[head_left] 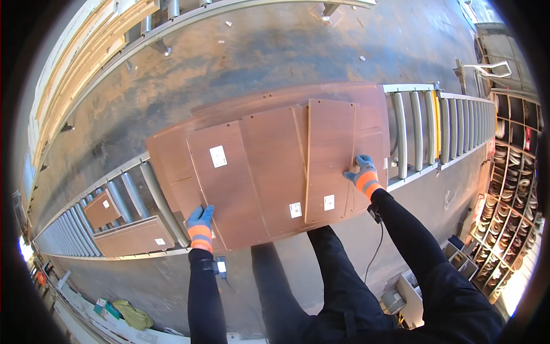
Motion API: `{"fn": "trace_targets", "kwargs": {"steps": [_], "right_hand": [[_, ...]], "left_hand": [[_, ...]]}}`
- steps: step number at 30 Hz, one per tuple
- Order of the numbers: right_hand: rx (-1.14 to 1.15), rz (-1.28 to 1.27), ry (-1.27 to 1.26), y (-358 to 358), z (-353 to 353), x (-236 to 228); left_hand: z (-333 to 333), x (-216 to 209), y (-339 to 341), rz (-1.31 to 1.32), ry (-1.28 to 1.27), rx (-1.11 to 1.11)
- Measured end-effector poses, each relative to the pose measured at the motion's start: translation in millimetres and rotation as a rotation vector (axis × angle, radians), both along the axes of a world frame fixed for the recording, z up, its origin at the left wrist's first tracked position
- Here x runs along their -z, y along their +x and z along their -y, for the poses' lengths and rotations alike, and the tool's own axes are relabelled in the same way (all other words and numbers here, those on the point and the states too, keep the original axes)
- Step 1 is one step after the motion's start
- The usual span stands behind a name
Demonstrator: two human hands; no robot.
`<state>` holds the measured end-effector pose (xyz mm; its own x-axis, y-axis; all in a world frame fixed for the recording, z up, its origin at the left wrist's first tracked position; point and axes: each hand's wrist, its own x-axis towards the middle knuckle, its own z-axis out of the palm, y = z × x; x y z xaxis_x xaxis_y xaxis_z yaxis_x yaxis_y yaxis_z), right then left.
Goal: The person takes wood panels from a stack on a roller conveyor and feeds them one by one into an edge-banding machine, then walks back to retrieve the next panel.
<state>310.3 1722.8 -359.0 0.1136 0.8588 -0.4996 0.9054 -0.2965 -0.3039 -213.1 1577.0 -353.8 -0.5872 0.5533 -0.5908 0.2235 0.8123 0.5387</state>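
Note:
Several flat brown panels lie on a large brown board (375, 109) in front of me. My left hand (200, 221), in a blue glove with an orange and grey cuff, touches the left edge of a wide panel (223, 186) near its front corner, thumb and fingers apart. My right hand (364, 172), gloved alike, rests at the right edge of a narrow panel (330, 155), fingers spread. This narrow panel lies on top, overlapping a middle panel (272, 155). White labels show on these panels. Fingertips of both hands are partly hidden.
The board rests on a roller conveyor (413, 132) running left and right. Two smaller brown pieces (134, 236) lie on its left rollers. Stacked long boards (86, 51) stand at the far left. A rack of rolled material (507, 200) stands at the right. A cable (375, 252) hangs by my right arm.

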Motion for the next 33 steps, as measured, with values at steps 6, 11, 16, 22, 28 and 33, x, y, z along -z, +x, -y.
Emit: {"fn": "trace_targets", "kwargs": {"steps": [6,11,16,22,28,33], "right_hand": [[0.252,-0.143,-0.063,-36,-5,-2],[0.349,-0.045,-0.059,6,-9,12],[0.504,-0.523,-0.23,-16,-20,-23],[0.498,-0.782,-0.216,-21,-9,-82],[0.474,-0.884,-0.289,-54,12,-104],[0.401,-0.911,-0.336,-111,15,-56]], "left_hand": [[-18,29,45,-0.318,-0.12,0.056],[-60,7,85,-0.332,-0.358,0.087],[-55,-18,29,-0.047,-0.278,0.132],[-44,-79,40,0.255,0.083,0.126],[-16,-137,10,0.386,0.177,0.066],[-18,-147,34,0.457,0.245,0.071]]}}
